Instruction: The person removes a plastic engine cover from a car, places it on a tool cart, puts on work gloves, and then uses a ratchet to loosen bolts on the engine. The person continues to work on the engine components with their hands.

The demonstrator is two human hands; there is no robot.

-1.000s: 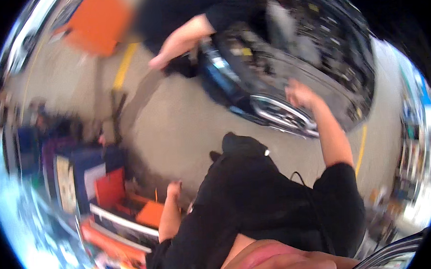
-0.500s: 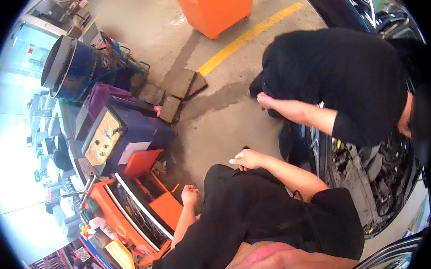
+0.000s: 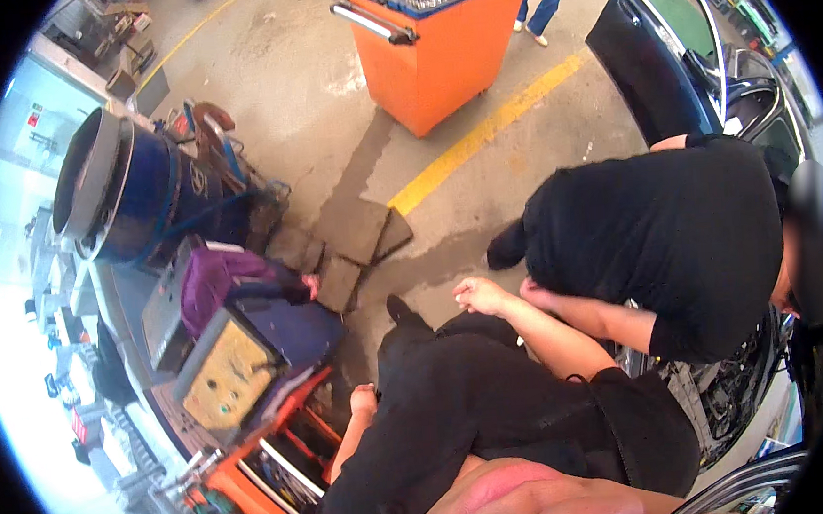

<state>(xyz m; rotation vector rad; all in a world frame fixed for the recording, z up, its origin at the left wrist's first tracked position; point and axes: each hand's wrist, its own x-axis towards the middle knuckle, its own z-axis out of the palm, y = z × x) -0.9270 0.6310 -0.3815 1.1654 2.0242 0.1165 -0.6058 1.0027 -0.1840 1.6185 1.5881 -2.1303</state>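
Observation:
My left hand hangs beside my black trousers above an orange tool cart with open compartments; its fingers are curled, their contents unclear. Out in front of my body, my right hand has curled fingers; whether it holds anything small is unclear. Just to its right, a co-worker in a black top bends beside a dark car with an exposed engine bay and an open door. The co-worker's hand is close to my right hand; I cannot tell if they touch.
An orange wheeled cabinet with tools on top stands ahead, near another person's legs. Dark slabs lie on the floor beside a blue drum. A dark box with a purple cloth stands at the left.
My view has swung from the engine bay toward the floor and orange cabinet. I have moved forward along the left-side cart, and my right hand has come in from the car to before my body.

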